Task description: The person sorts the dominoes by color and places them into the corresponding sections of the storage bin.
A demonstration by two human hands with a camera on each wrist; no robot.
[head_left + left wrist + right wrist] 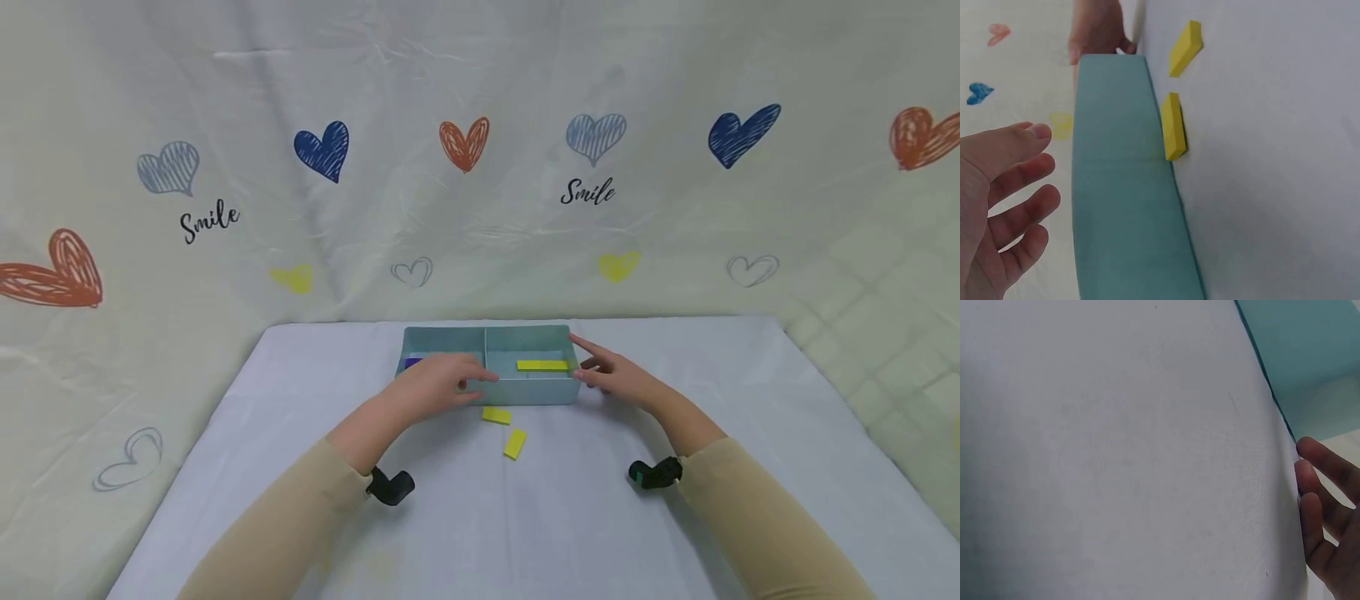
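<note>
A teal box with two compartments stands toward the back of the table. My left hand hovers over its left compartment and front wall, fingers loosely bent; the left wrist view shows nothing in its grasp. At the box's right end, my right hand touches the outer wall with fingers extended. A long yellow piece lies inside the right compartment. Part of a dark blue piece shows in the left one, the rest hidden behind my left hand. Two yellow blocks, one nearer the box and one farther off, lie on the cloth before it.
A white cloth covers the table. Behind it hangs a pale sheet printed with hearts and words. Each wrist carries a small black camera, the left one and the right one.
</note>
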